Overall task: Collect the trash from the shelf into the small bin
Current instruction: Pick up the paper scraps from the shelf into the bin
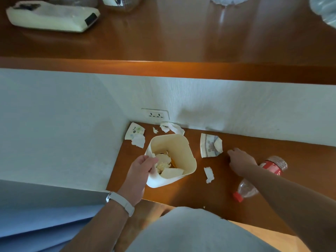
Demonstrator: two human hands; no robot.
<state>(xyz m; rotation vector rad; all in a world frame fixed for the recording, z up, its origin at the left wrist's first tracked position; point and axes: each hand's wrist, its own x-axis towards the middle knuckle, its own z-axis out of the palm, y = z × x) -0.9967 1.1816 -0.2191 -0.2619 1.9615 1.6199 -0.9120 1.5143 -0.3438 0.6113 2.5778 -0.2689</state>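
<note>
L hand (143,167) grips bin (174,142) rim near shelf (200,193) edge; R hand (241,160) flat, empty, by cup (209,145).

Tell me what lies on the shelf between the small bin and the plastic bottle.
In the head view, one crumpled white tissue lies on the shelf between the bin and the bottle, touching neither; the rest is bare wood.

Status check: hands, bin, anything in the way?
Left hand grips small bin rim. Right hand open, beside crushed paper cup. Bin holds paper scraps. Plastic bottle lies under right forearm.
</note>
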